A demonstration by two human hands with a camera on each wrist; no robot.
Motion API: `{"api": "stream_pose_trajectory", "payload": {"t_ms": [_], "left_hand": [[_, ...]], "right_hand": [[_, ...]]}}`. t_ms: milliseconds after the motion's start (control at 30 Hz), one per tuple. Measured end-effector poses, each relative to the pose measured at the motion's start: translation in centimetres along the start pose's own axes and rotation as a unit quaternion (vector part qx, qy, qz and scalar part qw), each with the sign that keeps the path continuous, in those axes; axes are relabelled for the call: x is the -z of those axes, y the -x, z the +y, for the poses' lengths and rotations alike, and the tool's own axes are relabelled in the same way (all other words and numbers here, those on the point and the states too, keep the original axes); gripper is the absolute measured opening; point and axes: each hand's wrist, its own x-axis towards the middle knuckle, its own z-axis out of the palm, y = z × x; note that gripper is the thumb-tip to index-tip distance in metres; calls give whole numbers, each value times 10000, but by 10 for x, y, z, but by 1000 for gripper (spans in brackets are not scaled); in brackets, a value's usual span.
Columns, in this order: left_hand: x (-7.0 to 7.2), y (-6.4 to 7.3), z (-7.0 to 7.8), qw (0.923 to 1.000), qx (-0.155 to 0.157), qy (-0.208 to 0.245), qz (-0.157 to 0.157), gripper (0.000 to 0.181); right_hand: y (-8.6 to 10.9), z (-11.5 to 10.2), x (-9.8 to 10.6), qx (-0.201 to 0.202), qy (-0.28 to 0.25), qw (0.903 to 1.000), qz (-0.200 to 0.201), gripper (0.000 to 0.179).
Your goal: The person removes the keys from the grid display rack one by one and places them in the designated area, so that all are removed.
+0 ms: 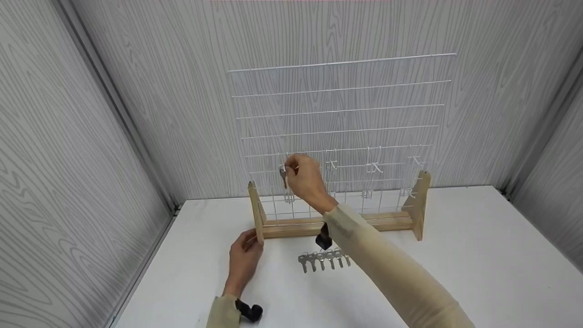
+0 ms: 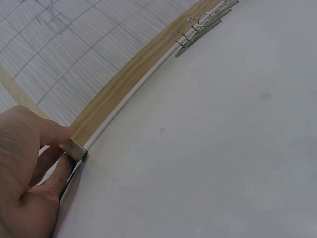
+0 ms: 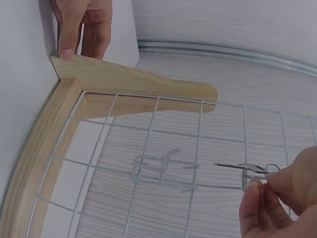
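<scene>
My right hand [image 1: 306, 180] is raised to the left part of a white wire grid rack [image 1: 342, 63]. Between its thumb and fingers it pinches the ring of a metal key [image 3: 242, 166], right at a white hook [image 3: 244, 181] on the wires. The key points away from the fingertips. Down on the table, my left hand [image 1: 243, 257] grips the front foot of the rack's left wooden side piece [image 3: 138, 82]. In the left wrist view the thumb lies on one face of that wood [image 2: 73, 148], with fingers on the other.
A row of several keys with rings [image 1: 322, 258] lies on the white table [image 1: 473, 255] before the rack's wooden crossbar [image 1: 291, 231]. More white hooks [image 1: 374, 166] hang along the grid to the right. Wood-patterned panels [image 1: 136, 68] stand behind and at both sides.
</scene>
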Motion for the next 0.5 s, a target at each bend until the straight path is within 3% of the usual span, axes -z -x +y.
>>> {"api": "stream_pose_trajectory", "payload": {"t_ms": [200, 500], "left_hand": [[-1, 1, 1, 10000, -31, -65, 45, 42], [-2, 2, 0, 10000, -42, -21, 75, 41]], "right_hand": [[2, -2, 5, -230, -110, 9995, -211, 14], [7, -4, 9, 97, -139, 9996, -223, 11]]}}
